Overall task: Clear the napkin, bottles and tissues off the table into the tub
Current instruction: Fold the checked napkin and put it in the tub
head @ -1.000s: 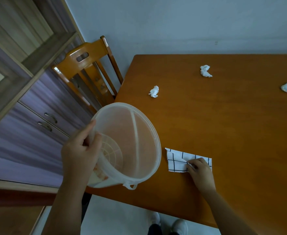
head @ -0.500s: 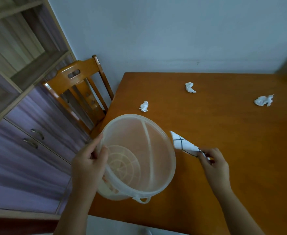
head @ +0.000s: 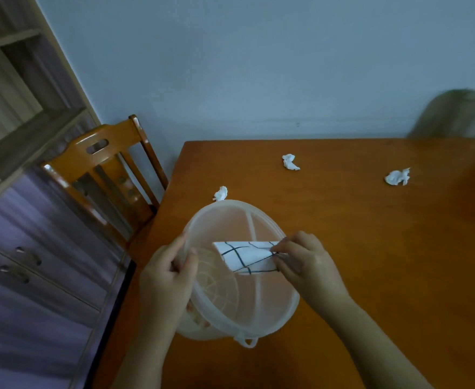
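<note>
A translucent white tub [head: 261,327] rests on the near left part of the wooden table [head: 385,262]. My left hand [head: 169,273] grips the tub's left rim. My right hand [head: 306,262] pinches a white napkin with black grid lines [head: 244,255] and holds it over the tub's open mouth. Three crumpled white tissues lie on the table: one just behind the tub [head: 221,193], one farther back [head: 290,162], one to the right [head: 397,177]. No bottle is in view.
A wooden chair [head: 101,161] stands at the table's left end. A cabinet with shelves and drawers [head: 20,220] fills the left side. A wall runs behind the table. A blurred greenish object [head: 455,113] sits at the far right edge.
My right hand lifted the napkin off the table and carried it left over the tub's mouth. My left hand kept hold of the tub's rim, and the tub now sits further onto the table.
</note>
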The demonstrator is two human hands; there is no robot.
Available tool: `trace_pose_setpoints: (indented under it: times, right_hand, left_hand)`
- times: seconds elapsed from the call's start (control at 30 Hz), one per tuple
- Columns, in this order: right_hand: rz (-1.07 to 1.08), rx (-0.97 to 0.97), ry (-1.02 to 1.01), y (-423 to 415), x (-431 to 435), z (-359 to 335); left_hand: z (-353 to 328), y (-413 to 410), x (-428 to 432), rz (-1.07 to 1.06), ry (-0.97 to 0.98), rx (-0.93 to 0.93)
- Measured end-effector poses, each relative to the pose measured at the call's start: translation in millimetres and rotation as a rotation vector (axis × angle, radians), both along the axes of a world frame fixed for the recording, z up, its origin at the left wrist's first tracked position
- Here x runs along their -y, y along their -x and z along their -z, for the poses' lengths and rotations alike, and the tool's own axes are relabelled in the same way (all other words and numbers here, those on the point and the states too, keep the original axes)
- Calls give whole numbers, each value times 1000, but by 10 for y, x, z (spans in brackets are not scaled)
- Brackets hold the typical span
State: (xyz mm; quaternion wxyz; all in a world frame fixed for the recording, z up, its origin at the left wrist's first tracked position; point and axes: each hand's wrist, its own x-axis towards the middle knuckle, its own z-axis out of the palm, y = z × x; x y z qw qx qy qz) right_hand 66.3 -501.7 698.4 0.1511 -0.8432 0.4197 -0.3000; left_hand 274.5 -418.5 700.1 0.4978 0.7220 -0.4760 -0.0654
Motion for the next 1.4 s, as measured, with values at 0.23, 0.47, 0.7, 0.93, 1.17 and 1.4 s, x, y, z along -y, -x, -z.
trace_pose_setpoints:
  times: [0.23,0.47,0.7,0.93,1.17,1.4]
  right_hand:
    - [68,-185,-96,-44,-135,181]
    - [304,-238,-142,346,-296,256]
    - [515,-237,-95,899,-497,188]
    - [692,-203,-116,1928,-739,107]
    - [819,-127,-143,3199,-1032,156]
    - [836,43,-232,4106,-1121,331]
  left_hand:
    - [17,55,154,141,44,-25]
    - [6,295,312,267,68,-52]
    - [-62,798,412,393,29,-19]
    - [-146,1763,470,512,87,-10]
    - [-229,2895,469,584,123,-2]
    - [-237,3834,483,635,127,-121]
